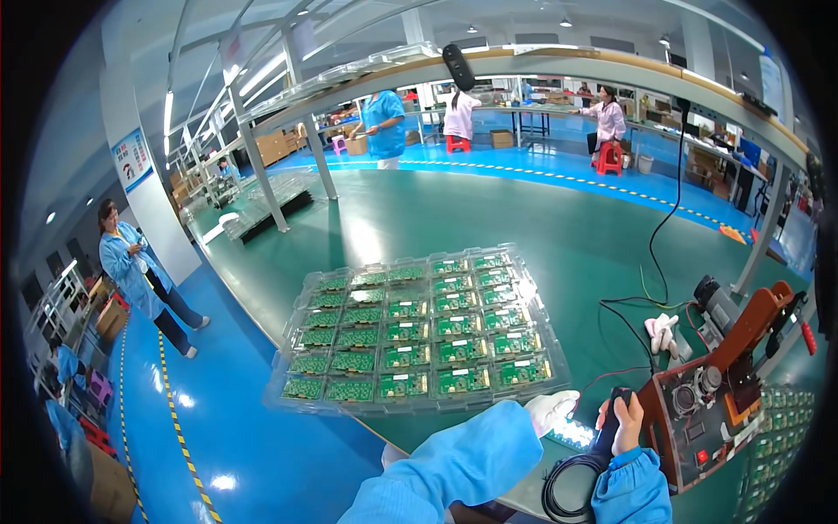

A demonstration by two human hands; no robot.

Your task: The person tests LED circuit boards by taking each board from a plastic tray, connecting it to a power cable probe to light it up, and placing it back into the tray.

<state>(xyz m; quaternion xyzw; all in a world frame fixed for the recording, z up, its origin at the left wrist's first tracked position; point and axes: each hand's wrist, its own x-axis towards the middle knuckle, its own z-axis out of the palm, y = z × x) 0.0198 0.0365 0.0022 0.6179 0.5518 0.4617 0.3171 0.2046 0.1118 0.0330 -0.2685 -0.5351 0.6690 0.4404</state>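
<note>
My left hand [552, 412], in a white glove, is closed at the edge of a small circuit board [573, 434], which glares white under bright light. Just to its right, my bare right hand [626, 424] wraps round a black handheld device [619, 399] held upright beside the board. Below the two hands lies a coiled black cable [567, 491]. A clear plastic tray [292, 406] rests on the green tabletop beyond my left forearm. Rows of green circuit boards [406, 332] fill its pockets, some with white labels.
A brown test fixture [672, 437] with a red button and raised lever stands at right, beside more boards [781, 437]. A white glove [663, 334] and black cable [670, 218] lie behind it. An overhead shelf [559, 65] crosses the bench. A person [140, 262] stands at left.
</note>
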